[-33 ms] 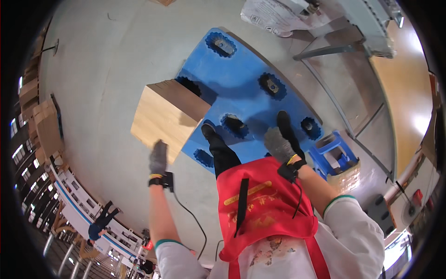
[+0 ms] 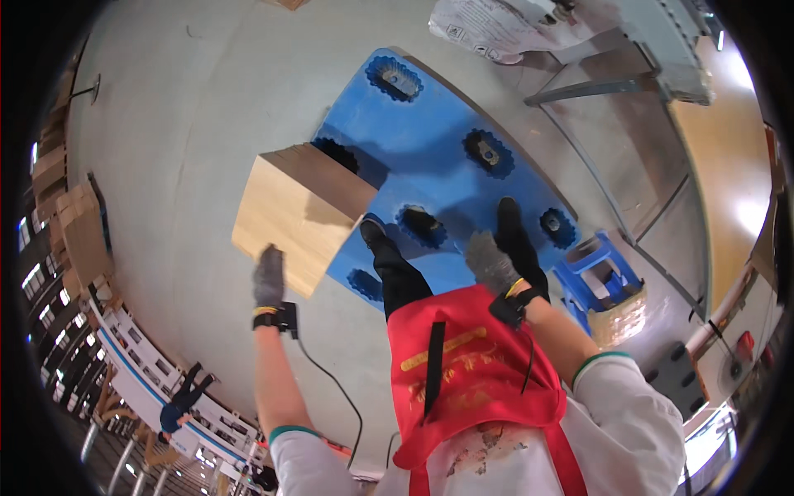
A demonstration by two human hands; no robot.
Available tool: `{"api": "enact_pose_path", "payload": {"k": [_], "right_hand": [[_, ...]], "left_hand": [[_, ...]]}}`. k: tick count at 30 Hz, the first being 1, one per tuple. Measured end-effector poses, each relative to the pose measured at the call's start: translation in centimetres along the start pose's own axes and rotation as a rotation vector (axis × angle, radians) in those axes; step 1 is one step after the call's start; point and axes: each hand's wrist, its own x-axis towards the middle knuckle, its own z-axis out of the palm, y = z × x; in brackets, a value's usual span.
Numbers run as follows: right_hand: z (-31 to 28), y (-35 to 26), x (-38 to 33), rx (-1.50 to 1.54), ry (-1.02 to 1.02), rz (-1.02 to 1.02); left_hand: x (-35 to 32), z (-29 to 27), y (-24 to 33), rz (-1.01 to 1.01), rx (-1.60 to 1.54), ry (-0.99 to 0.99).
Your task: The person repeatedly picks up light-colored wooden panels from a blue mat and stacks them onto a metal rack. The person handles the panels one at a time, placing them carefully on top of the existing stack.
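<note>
Two grey-gloved hands show in the head view. The left hand [image 2: 269,279] has its fingers straight and pressed together, seen edge-on; whether it touches or grips anything, I cannot tell. The right hand [image 2: 491,263] has its fingers loosely extended, with nothing visible in it.

Just ahead and to the right of the left hand is a tan, block-shaped stack of what look like flat cardboard sheets [image 2: 294,215]. It stands on a blue plastic pallet with dark scalloped recesses [image 2: 430,116], which spreads ahead of the right hand. As a whole, the stack is probably heavy; one sheet should be light, stiff across its face, smooth under gloves and easily creased at corners. The edge nearest the left hand and the opposite edge seem the best holds, palms flat underneath.
</note>
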Motion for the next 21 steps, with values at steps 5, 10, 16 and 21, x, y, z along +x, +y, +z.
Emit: {"api": "enact_pose_path", "payload": {"k": [5,10,16,21], "right_hand": [[10.2,-15.1,17.1,0.601,0.045,0.45],[13.1,-22.2,32.9,1.401,0.225,0.987],[15.2,-22.2,41.0,3.042,0.901,1.491],[9.7,-16.3,40.2,2.86,0.475,1.77]], "left_hand": [[21.3,-6.3,-9.5,-0.015,0.013,0.072],[36.9,-3.8,-13.0,-0.241,-0.559,-0.169],[42.1,2.6,-10.4,-0.632,-0.58,-0.554],[43.7,2.7,-12.7,-0.671,-0.639,-0.761]]}}
